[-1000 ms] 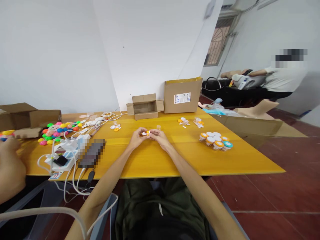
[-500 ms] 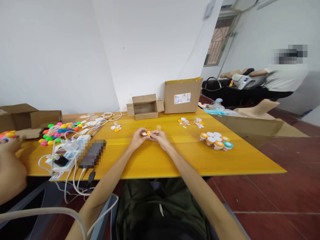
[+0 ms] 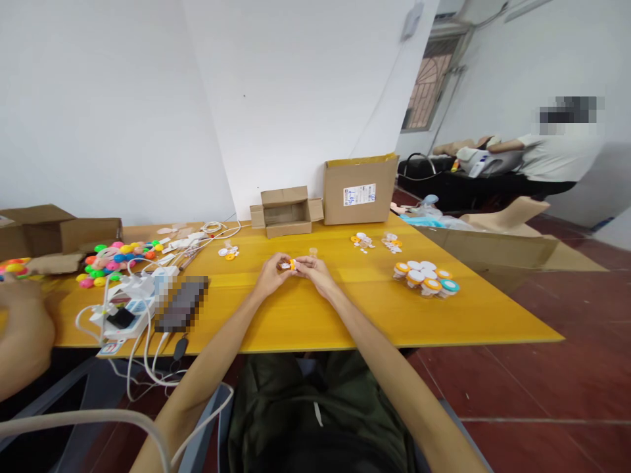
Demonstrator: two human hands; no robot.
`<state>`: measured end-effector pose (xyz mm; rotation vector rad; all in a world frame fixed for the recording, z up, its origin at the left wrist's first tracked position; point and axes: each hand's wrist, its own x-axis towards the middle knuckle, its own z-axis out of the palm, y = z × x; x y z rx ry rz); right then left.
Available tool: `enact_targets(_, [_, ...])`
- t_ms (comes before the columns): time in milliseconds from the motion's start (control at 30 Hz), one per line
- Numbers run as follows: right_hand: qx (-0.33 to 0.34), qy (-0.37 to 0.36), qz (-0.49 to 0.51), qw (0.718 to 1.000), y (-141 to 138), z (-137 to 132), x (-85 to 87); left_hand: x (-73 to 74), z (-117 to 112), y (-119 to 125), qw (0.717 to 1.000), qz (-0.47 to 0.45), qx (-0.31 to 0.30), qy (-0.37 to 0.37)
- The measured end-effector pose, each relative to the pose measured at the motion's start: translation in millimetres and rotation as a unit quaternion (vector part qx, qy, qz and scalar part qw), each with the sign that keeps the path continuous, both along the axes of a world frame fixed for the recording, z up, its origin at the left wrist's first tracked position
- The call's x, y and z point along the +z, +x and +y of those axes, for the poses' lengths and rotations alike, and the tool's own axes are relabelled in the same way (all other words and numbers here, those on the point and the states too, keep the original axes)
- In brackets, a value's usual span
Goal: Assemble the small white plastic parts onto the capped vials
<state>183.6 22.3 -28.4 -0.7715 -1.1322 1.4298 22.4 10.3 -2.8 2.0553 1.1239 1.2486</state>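
Observation:
Between my two hands, over the middle of the table point(image 3: 305, 322), is a small clear jar with an orange-rimmed lid point(image 3: 292, 265), tipped on its side. My left hand point(image 3: 269, 276) is closed around the clear body. The fingers of my right hand point(image 3: 318, 274) are closed on the lid end and partly cover it. Just behind my right hand stands a small clear cup point(image 3: 313, 251). To the right is a cluster of lidded jars point(image 3: 428, 274), with orange, white and teal lids. Loose lids and small white pieces lie in piles point(image 3: 229, 252) at the back left and back right point(image 3: 362, 239).
A small open carton point(image 3: 288, 220) and a larger box point(image 3: 361, 190) stand by the wall. On the left are a power strip point(image 3: 158, 292) with cables, a phone point(image 3: 182, 303) and colourful balls point(image 3: 116, 257). Another person's arm point(image 3: 22, 322) reaches in; a seated person point(image 3: 557, 157) is at far right.
My hands stay in nearly the same place on the jar, with only slight finger movement. At the left edge, the other person's hand has shifted a little.

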Motion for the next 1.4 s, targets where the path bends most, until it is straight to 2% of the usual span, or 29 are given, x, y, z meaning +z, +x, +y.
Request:
enact_targets(500, [-0.004,0.026,-0.036,0.999,0.0,0.0,-1.0,4.1,-3.1,0.2,1.0,0.02,0.011,0.007])
enact_targets(967, [0.014,0.014,-0.031,0.999,0.6,-4.4,4.6,-3.2,2.4,-1.9,0.996,0.032,-0.015,0.086])
enact_targets(1400, [-0.007,0.027,-0.017,0.999,-1.4,-3.4,3.0,-4.6,2.4,0.3,0.997,0.02,0.003,0.08])
